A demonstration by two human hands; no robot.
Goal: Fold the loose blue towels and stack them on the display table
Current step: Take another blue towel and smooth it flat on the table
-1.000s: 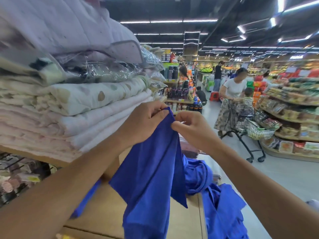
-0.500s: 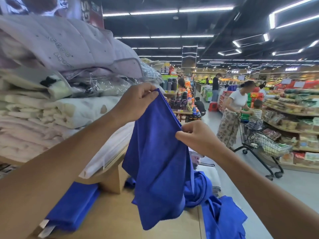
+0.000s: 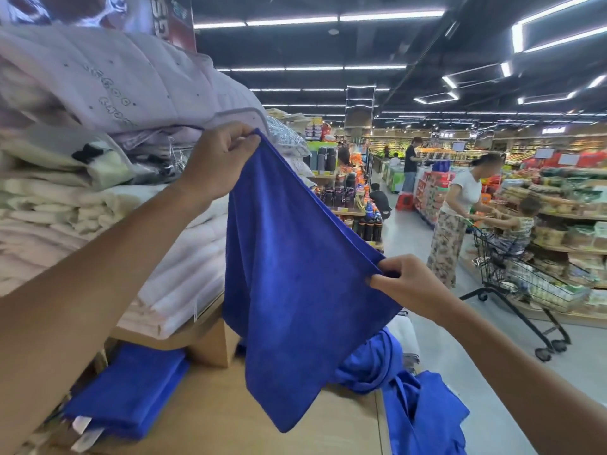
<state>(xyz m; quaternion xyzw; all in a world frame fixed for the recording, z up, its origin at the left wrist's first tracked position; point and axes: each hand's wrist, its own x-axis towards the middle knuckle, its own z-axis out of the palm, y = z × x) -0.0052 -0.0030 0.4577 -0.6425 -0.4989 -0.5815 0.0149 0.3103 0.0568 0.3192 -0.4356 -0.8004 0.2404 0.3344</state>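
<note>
A blue towel (image 3: 295,284) hangs spread in the air above the wooden display table (image 3: 223,418). My left hand (image 3: 218,162) pinches its upper left corner, held high. My right hand (image 3: 405,285) pinches the other top corner, lower and to the right, so the top edge slants down. A folded blue towel (image 3: 131,392) with a white tag lies on the table at the lower left. Several loose blue towels (image 3: 417,408) are heaped at the table's right edge and hang over it.
A raised wooden shelf (image 3: 210,339) to the left carries tall stacks of folded white and pink bedding (image 3: 98,192). On the right runs a shop aisle with a person, a child and a shopping cart (image 3: 525,290) beside food shelves (image 3: 574,218).
My hands have moved apart, the left one up and left, the right one down and right. The towel, bunched between them a second ago, is now stretched open.
</note>
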